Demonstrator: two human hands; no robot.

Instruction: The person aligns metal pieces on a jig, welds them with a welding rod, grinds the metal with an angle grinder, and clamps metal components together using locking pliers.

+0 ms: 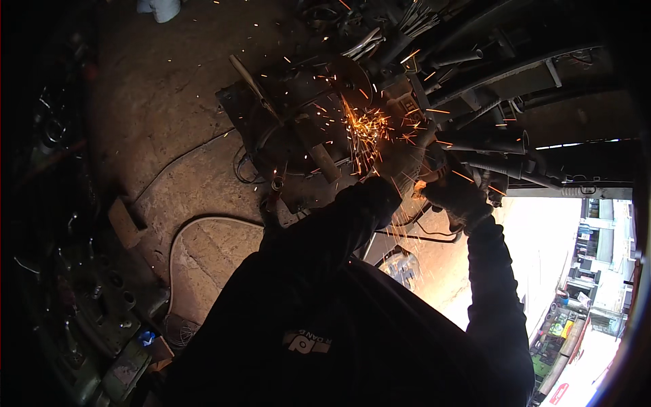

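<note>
A dense burst of orange sparks (366, 129) sprays beside a dark, round disc (351, 80). Close by on the right is a brownish, blocky machine body (403, 100), too dim to tell its exact kind. My left hand (401, 161), in a pale work glove, reaches up just below and right of the sparks with its fingers closed; what it grips is hidden. Lower right of it, my right hand (460, 198), in a dark glove, is closed around a part I cannot make out. Left of the sparks stands a dark metal bench or base (247, 112), with a long bar (252, 85) lying across it.
Metal pipes (485, 140) and frames crowd the right. A hose (186, 227) and a thin cable (180, 157) run over the dusty floor (163, 88). A wooden block (125, 222) lies at left, near dark machinery (88, 292). Bright daylight enters lower right.
</note>
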